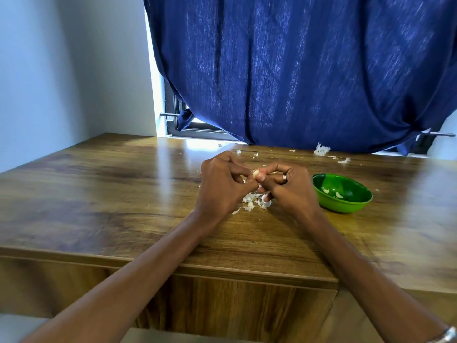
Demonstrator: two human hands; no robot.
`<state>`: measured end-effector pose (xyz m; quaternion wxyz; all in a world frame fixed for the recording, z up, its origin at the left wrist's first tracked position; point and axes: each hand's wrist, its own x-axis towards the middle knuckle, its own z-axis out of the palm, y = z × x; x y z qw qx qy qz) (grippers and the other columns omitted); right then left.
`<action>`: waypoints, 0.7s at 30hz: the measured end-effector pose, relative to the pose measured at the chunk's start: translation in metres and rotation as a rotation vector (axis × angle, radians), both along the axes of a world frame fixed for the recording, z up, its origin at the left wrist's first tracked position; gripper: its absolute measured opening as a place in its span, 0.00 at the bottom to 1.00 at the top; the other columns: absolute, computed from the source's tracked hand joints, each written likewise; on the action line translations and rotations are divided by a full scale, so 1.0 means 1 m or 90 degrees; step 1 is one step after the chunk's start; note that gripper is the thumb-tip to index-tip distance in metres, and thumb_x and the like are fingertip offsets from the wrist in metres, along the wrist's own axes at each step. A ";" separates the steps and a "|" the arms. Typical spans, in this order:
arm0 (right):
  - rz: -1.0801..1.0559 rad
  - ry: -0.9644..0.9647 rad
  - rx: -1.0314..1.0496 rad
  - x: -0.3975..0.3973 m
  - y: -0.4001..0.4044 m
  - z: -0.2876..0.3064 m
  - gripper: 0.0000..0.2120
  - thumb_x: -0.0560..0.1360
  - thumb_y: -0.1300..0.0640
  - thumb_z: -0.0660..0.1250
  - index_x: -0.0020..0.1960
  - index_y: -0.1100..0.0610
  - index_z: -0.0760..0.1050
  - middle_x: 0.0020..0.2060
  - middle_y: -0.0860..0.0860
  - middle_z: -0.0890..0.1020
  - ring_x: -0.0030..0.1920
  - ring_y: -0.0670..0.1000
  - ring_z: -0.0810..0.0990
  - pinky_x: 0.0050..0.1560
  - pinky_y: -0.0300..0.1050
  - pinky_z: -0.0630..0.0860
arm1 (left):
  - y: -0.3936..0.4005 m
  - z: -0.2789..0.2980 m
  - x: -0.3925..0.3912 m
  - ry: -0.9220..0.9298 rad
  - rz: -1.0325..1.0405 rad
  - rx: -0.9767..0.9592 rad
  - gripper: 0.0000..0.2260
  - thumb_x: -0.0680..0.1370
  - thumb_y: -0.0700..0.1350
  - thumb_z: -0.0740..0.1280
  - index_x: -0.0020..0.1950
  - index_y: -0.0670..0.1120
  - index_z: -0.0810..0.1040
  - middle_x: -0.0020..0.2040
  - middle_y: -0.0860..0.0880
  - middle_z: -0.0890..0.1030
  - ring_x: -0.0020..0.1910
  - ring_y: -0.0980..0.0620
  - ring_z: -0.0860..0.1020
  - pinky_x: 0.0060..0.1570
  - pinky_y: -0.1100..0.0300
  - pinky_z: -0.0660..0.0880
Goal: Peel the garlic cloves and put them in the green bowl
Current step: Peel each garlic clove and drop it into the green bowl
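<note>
Both hands meet above the middle of the wooden table [111, 194]. My left hand [222, 186] and my right hand [288, 186] pinch a small pale garlic clove [255, 173] between their fingertips. Below the hands lies a heap of white garlic skins [254, 203]. A green bowl [342, 193] stands just right of my right hand, with two or three pale peeled cloves [338, 194] inside.
More skin scraps are scattered toward the back, with a larger white clump [321, 150] near the blue curtain [296, 70]. The curtain hangs down to the table's far edge over a window. A white wall stands on the left.
</note>
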<state>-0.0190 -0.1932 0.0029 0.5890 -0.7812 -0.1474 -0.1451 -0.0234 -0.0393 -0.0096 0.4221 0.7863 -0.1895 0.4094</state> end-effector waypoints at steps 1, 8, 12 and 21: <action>0.000 0.001 0.001 0.000 0.000 0.000 0.04 0.75 0.61 0.73 0.46 0.53 0.82 0.37 0.49 0.87 0.37 0.46 0.86 0.32 0.40 0.80 | 0.000 0.000 0.000 0.002 -0.001 0.000 0.04 0.69 0.40 0.80 0.43 0.44 0.88 0.38 0.54 0.80 0.33 0.53 0.80 0.31 0.63 0.77; 0.003 0.030 0.080 -0.001 0.002 0.000 0.03 0.77 0.61 0.71 0.49 0.54 0.82 0.39 0.50 0.87 0.40 0.48 0.86 0.35 0.43 0.81 | -0.004 0.002 0.002 0.049 -0.011 -0.064 0.03 0.71 0.41 0.78 0.42 0.47 0.86 0.44 0.55 0.81 0.29 0.55 0.81 0.28 0.67 0.75; 0.019 0.048 0.122 -0.002 0.001 0.002 0.05 0.77 0.60 0.70 0.49 0.50 0.81 0.41 0.48 0.87 0.40 0.45 0.86 0.38 0.41 0.81 | -0.006 0.005 -0.001 0.079 -0.030 -0.097 0.03 0.73 0.41 0.76 0.43 0.49 0.86 0.45 0.58 0.82 0.30 0.58 0.81 0.24 0.67 0.74; 0.017 0.073 0.155 0.000 0.000 0.003 0.06 0.76 0.59 0.71 0.49 0.49 0.82 0.42 0.47 0.87 0.39 0.42 0.84 0.35 0.40 0.80 | -0.007 0.005 0.001 0.111 -0.049 -0.127 0.03 0.74 0.41 0.77 0.44 0.49 0.86 0.51 0.55 0.84 0.35 0.56 0.83 0.25 0.68 0.74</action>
